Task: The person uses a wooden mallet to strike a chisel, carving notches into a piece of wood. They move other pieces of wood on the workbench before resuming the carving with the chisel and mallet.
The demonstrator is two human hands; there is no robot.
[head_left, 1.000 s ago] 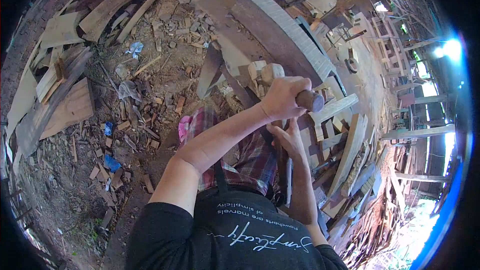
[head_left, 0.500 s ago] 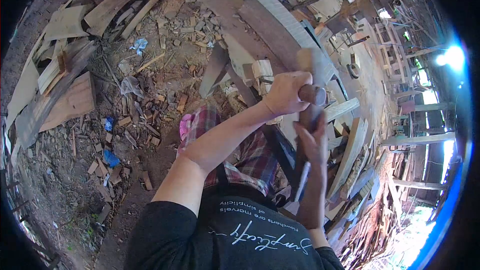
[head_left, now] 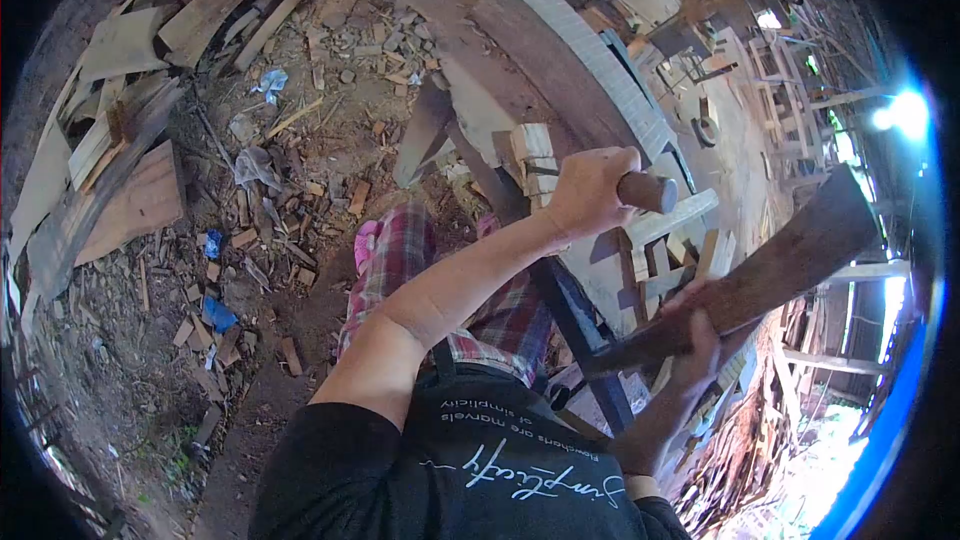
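Observation:
My left hand is closed around a thick, round wooden handle, whose blunt end points right. Whatever is fixed to its other end is hidden. Lower and to the right, my right hand grips a long, dark, slightly curved wooden board near its narrower end. The board slants from lower left up to its broad end at the right, apart from my left hand. Just left of my left fist stands a pale wood block.
Beyond my hands lies a large curved wood slab. A dark bar runs beside my legs. Offcuts and chips litter the ground at left, with curved boards stacked there. More scrap wood is piled at right.
My right hand has moved right and down, swinging the board from near upright to a slant towards the upper right. My left hand, still round the handle, has shifted slightly right.

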